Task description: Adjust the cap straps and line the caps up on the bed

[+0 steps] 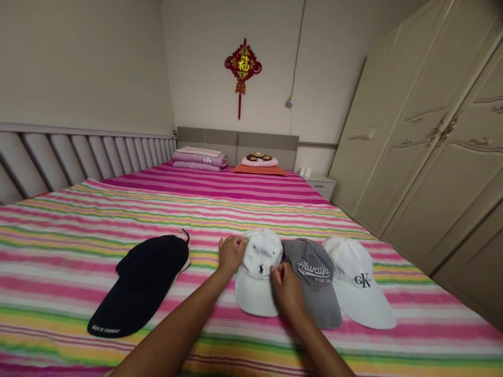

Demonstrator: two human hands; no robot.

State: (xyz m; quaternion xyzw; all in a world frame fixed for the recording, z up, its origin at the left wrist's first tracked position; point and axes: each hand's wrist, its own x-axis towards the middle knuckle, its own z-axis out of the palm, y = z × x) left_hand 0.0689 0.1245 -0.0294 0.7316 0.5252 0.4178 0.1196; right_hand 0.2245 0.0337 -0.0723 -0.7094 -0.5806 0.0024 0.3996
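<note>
Several caps lie in a row on a striped bed (118,220). My left hand (231,253) grips the left back edge of a white cap (257,272) with a small dark logo. My right hand (286,288) pinches that same cap's right side, where it meets a grey cap (316,280) with white lettering. Another white cap (359,285) with dark letters overlaps the grey one on the right. A dark navy cap (143,283) lies apart to the left.
Folded pink and purple bedding (200,158) and a pillow stack (259,163) sit at the headboard. A cream wardrobe (432,136) runs along the right side. A nightstand (321,184) stands in the far corner. A red knot ornament (242,65) hangs on the wall.
</note>
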